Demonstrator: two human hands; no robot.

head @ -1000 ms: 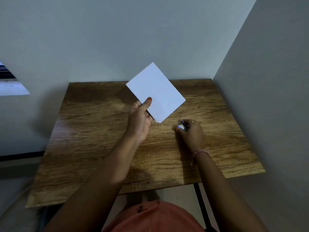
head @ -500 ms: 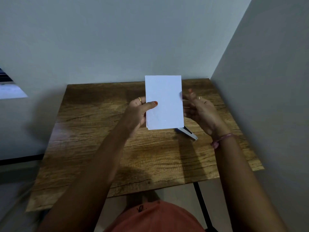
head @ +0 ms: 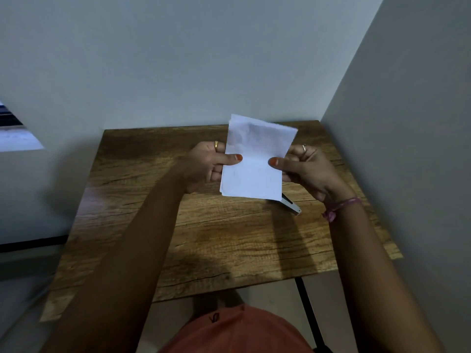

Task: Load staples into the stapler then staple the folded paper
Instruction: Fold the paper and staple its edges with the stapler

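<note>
Orange nails, rings, pink wrist thread [head: 341, 205]

White paper [head: 254, 171], brown wood-grain table [head: 204, 238], silver stapler [head: 291, 206]

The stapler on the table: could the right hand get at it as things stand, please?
Probably not at once: the right hand pinches the folded paper, which covers most of the stapler. Once it lets go, the stapler lies just below it.

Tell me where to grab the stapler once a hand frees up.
Probably the free end of the stapler, poking out below the paper toward the right. It lies flat and slim on the table, so come from above with the right hand, pinching its long sides. The rest is hidden behind the paper.
</note>
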